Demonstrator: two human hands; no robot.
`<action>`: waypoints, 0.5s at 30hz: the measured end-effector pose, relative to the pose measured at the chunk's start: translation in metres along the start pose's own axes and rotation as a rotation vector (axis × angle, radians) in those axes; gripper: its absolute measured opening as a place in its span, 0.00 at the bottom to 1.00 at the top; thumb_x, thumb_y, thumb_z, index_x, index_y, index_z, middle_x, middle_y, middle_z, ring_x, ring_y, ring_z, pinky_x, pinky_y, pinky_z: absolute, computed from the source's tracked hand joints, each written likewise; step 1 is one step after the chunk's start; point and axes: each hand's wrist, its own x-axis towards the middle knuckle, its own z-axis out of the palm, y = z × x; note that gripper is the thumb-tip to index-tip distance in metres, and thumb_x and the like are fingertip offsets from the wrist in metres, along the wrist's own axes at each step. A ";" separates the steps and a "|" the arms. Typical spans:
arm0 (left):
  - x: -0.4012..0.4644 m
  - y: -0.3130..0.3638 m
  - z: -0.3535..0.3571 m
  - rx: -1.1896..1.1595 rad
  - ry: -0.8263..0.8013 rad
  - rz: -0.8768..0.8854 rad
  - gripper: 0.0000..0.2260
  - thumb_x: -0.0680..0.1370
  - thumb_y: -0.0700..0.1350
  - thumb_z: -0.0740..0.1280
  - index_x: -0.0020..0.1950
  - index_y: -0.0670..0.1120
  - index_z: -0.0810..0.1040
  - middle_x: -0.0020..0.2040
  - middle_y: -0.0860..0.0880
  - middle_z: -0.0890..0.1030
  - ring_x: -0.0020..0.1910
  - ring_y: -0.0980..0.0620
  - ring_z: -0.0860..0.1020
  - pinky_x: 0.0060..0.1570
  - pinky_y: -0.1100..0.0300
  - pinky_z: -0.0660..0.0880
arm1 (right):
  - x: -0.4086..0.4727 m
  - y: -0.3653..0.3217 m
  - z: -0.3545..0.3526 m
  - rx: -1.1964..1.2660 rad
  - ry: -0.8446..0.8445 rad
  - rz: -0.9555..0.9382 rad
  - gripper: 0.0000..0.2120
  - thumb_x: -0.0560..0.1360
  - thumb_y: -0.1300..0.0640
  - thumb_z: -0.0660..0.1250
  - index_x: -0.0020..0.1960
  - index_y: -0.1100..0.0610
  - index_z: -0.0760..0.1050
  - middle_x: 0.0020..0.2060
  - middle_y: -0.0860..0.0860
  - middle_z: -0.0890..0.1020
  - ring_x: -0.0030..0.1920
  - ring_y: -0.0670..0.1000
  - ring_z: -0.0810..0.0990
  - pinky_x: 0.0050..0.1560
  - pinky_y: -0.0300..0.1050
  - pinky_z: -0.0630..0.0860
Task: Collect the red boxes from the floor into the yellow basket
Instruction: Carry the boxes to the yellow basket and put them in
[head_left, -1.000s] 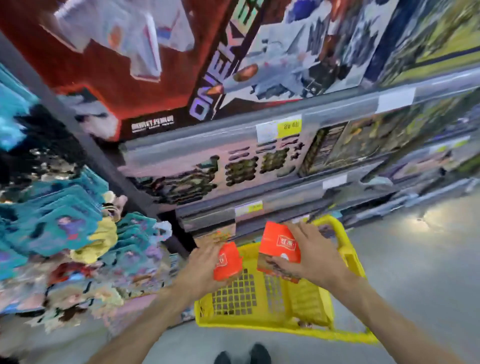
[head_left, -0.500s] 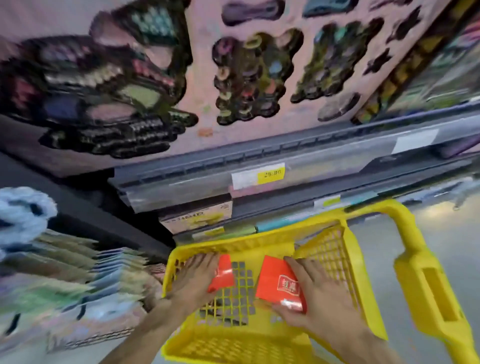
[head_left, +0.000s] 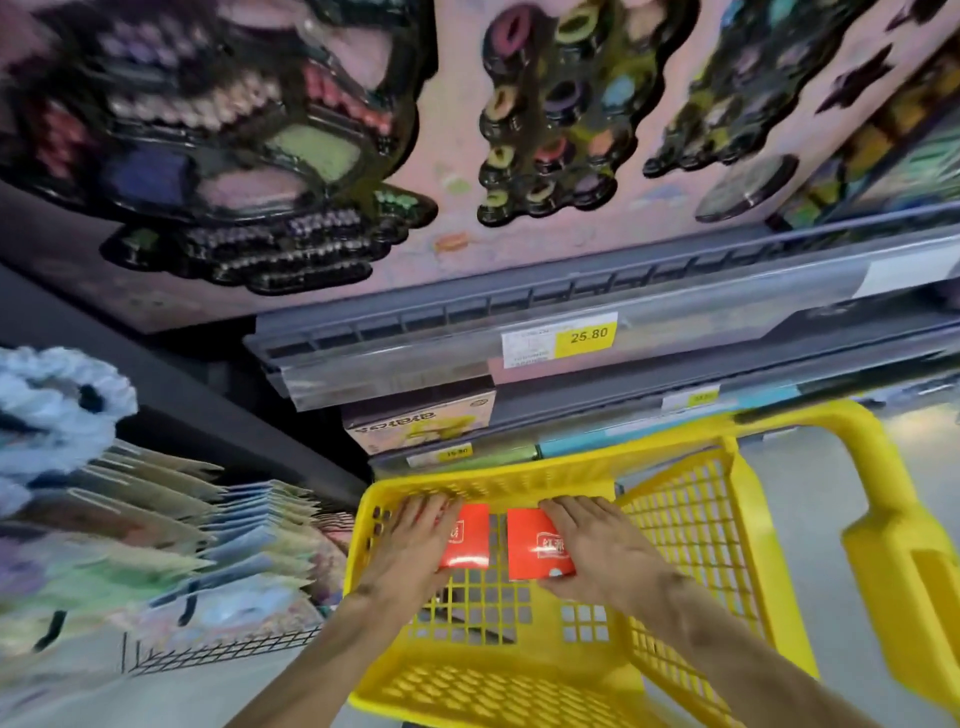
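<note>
A yellow basket (head_left: 691, 525) with mesh walls stands on the floor in front of me. Two red boxes lie side by side on its bottom near the far wall. My left hand (head_left: 415, 545) rests on the left red box (head_left: 470, 538), fingers wrapped over its left edge. My right hand (head_left: 597, 551) holds the right red box (head_left: 535, 545), fingers across its top right and thumb under its near corner. Both forearms reach down into the basket.
The basket's thick yellow handle (head_left: 904, 566) arches over the right side. Store shelves (head_left: 519, 332) with price tags and toy boxes rise right behind the basket. A rack of flat packets (head_left: 197, 530) stands to the left. Grey floor (head_left: 810, 493) lies to the right.
Both hands have gone from above the basket down to its bottom, carrying the two red boxes. The boxes now lie flat side by side. My view has dropped closer.
</note>
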 end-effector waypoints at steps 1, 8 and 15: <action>0.002 0.001 0.001 -0.002 0.011 -0.005 0.42 0.68 0.57 0.77 0.76 0.48 0.63 0.67 0.48 0.70 0.65 0.44 0.70 0.65 0.48 0.71 | 0.010 0.000 0.003 -0.003 -0.034 0.001 0.44 0.69 0.31 0.65 0.75 0.55 0.59 0.67 0.53 0.72 0.66 0.55 0.72 0.70 0.52 0.65; -0.003 0.001 0.004 0.000 0.044 -0.013 0.40 0.73 0.58 0.73 0.79 0.48 0.58 0.70 0.47 0.66 0.69 0.45 0.65 0.71 0.49 0.65 | 0.051 -0.007 0.036 0.042 -0.047 0.010 0.42 0.70 0.35 0.68 0.74 0.56 0.57 0.67 0.53 0.69 0.68 0.55 0.69 0.72 0.50 0.64; -0.006 -0.003 0.004 0.007 0.055 -0.040 0.40 0.74 0.59 0.71 0.79 0.49 0.56 0.70 0.47 0.65 0.70 0.45 0.64 0.72 0.48 0.62 | 0.053 -0.009 0.042 0.087 -0.010 -0.015 0.44 0.71 0.36 0.68 0.76 0.57 0.54 0.70 0.54 0.67 0.70 0.55 0.65 0.75 0.50 0.58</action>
